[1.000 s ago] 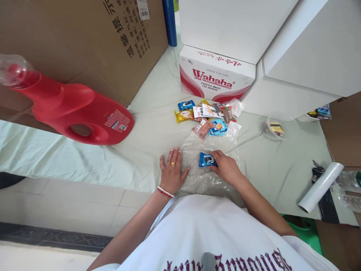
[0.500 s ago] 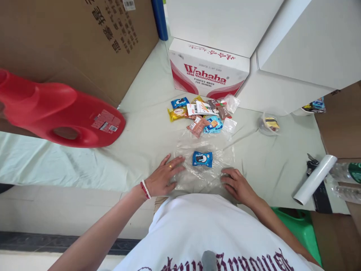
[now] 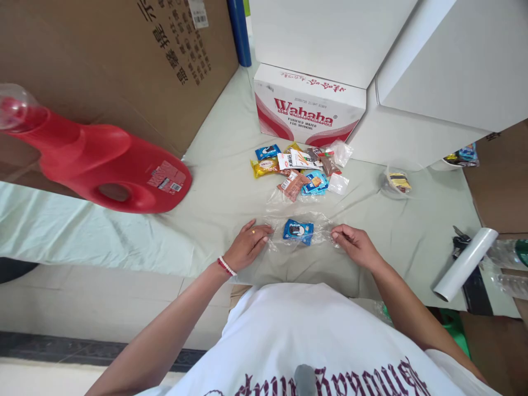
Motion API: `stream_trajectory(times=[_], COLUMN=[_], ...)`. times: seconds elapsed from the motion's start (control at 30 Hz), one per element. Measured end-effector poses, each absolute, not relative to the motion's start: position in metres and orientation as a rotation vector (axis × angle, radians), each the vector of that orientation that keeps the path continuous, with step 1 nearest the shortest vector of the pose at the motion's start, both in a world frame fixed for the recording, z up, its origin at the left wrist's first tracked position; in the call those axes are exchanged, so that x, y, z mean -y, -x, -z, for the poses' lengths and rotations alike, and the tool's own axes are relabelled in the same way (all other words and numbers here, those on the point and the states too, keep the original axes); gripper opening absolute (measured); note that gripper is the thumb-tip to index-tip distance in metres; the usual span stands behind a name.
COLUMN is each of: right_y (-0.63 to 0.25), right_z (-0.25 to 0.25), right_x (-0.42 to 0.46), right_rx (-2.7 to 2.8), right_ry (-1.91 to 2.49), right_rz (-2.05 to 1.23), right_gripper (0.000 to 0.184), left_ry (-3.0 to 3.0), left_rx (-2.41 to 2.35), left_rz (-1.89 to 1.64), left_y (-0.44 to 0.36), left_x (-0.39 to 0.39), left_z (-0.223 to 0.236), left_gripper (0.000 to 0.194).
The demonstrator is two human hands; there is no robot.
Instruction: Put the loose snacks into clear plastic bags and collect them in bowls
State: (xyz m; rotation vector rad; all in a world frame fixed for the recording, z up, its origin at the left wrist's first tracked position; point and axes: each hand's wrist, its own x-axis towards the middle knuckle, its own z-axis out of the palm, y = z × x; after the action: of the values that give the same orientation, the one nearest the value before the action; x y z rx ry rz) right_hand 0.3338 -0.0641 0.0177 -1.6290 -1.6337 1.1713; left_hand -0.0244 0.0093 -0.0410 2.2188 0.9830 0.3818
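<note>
A sheet of clear plastic film lies in front of me, its near edge lifted and drawn up. On the film rests a small blue snack packet, between my hands and touched by neither. My left hand pinches the film at its left side; a ring and a beaded bracelet are on this hand and wrist. At the right side, my right hand grips the film between thumb and fingers. Beyond the film is a pile of snack packets, with yellow, white, brown and blue wrappers.
A white and red Wahaha carton stands behind the pile. To the left is a big red jug against a brown cardboard box. On the right are a clear plastic cup, a white roll and keys.
My right hand let go of the blue snack packet, leaving it on the film. Both hands then took hold of the film's near corners and brought that edge up and forward towards the packet.
</note>
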Motion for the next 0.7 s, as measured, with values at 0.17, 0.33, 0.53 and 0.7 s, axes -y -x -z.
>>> stream_trajectory(times=[0.17,0.33,0.53,0.7], right_y=[-0.344,-0.350,-0.301,-0.250], right_z=[0.000,-0.010,-0.035,-0.016], right_x=[0.047,0.025,-0.031,-0.065], right_rx=[1.562,1.936,2.298,2.470], right_ry=[1.845,2.222,1.934,2.058], right_rz=[-1.244,-0.892,-0.499,-0.463], right_gripper=[0.036,0.024,0.026,0.050], left_ry=[-2.179,-2.137,-2.122,-2.060], left_rx=[-1.325,-1.773,-1.873,-1.971], left_rz=[-0.433,-0.336,-0.263,-0.460], left_y=[-0.001,-0.031,-0.042,-0.043], left_x=[-0.014,-0.016,-0.021,-0.023], left_z=[0.035,0.035,0.039,0.043], left_gripper=[0.039,0.035,0.032,0.037])
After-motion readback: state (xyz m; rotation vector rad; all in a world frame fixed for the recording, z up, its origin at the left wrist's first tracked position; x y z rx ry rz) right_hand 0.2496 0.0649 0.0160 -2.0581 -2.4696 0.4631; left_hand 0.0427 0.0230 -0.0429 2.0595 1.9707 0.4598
